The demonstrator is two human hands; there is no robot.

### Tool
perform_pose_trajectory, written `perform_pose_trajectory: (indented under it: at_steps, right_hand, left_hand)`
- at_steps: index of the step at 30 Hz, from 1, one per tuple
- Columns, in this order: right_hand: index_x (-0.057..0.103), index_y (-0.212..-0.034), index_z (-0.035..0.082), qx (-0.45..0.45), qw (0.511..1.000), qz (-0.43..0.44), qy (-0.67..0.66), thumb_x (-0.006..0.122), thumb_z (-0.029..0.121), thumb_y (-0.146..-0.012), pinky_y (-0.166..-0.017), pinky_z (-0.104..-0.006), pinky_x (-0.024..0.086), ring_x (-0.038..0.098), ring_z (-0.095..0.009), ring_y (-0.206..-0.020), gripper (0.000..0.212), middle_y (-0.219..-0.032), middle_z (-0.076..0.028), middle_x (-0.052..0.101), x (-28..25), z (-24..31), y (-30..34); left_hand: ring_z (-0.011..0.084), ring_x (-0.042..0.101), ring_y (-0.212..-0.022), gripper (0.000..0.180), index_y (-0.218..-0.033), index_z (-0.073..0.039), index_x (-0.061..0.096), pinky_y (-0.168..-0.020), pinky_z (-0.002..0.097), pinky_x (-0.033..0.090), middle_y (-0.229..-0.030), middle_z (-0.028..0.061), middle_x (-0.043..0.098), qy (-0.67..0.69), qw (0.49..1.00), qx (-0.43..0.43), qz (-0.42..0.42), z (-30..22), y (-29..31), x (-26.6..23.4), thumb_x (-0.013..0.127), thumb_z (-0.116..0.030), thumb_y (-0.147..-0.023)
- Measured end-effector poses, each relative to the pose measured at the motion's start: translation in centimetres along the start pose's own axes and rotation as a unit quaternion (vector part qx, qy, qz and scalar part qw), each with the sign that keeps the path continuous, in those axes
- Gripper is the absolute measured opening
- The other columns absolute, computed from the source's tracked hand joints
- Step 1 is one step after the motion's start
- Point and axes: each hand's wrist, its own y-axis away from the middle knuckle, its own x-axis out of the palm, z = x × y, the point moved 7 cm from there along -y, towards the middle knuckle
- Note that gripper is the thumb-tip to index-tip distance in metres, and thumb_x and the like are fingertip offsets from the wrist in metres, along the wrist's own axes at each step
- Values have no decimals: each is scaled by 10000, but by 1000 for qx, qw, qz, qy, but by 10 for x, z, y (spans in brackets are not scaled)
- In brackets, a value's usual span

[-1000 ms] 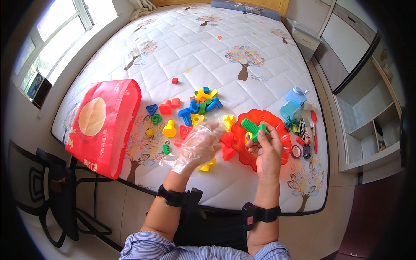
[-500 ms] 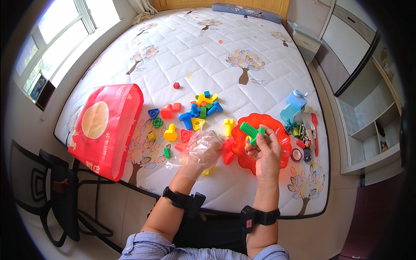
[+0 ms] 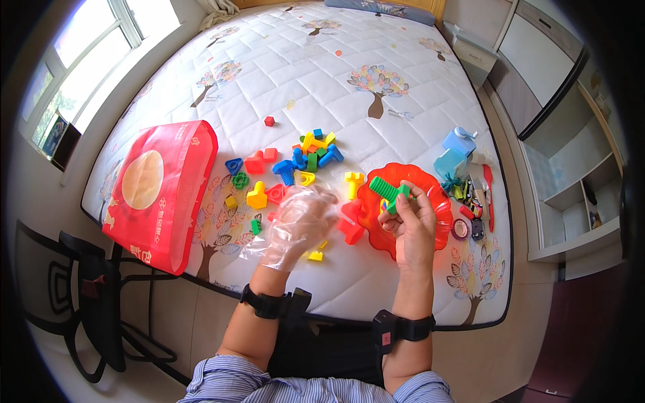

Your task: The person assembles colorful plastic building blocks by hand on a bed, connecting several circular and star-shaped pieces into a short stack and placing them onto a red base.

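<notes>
My right hand (image 3: 413,232) pinches a green toy bolt (image 3: 385,192) by its head, its threaded shank tilted up to the left. Below the bolt stands a red bowl (image 3: 433,191) with a scalloped rim; a bit of yellow and blue shows inside. A loose clear plastic glove covers my left hand (image 3: 295,225), which hovers over the toy pieces; glare and blur hide its fingers. Beside that hand lie a red toy piece (image 3: 351,225) and an upright yellow bolt (image 3: 353,184). On its other side are a yellow bolt (image 3: 256,195) and a green piece (image 3: 256,225).
Blue bolts (image 3: 285,172) and other coloured nuts and blocks form a pile on the mattress (image 3: 316,87). A red bag (image 3: 161,195) lies at left. At right are a blue pump bottle (image 3: 459,142), a tape roll (image 3: 460,230) and small items. A black chair (image 3: 87,295) stands lower left.
My left hand has shifted slightly left, uncovering more of the red piece and a yellow block beside it. The right hand keeps the green bolt over the bowl. The view has tilted slightly.
</notes>
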Motion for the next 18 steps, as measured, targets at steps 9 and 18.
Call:
perform_pose_trajectory:
  at_steps: [9, 18]
  right_hand:
    - [719, -1600, 18, -3, 1000, 4, 7, 833, 192, -1249, -719, -294, 634, 849, -177, -839, 407, -1073, -40, 805, 2, 3, -3]
    - [704, -1619, 51, 0, 999, 15, 30, 824, 251, -1259, -729, -298, 641, 850, -176, -861, 429, -1139, -47, 823, 5, -1, -4]
  left_hand:
    - [425, 848, -1236, 261, -1259, -131, 863, -1175, 602, 591, -1232, 180, 899, -136, 990, -34, 24, -27, 3, 56, 817, -209, -1015]
    - [438, 846, -1141, 178, -1152, -97, 881, -1072, 581, 635, -1107, 204, 881, -53, 991, -114, -50, 34, -9, -47, 866, -139, -980]
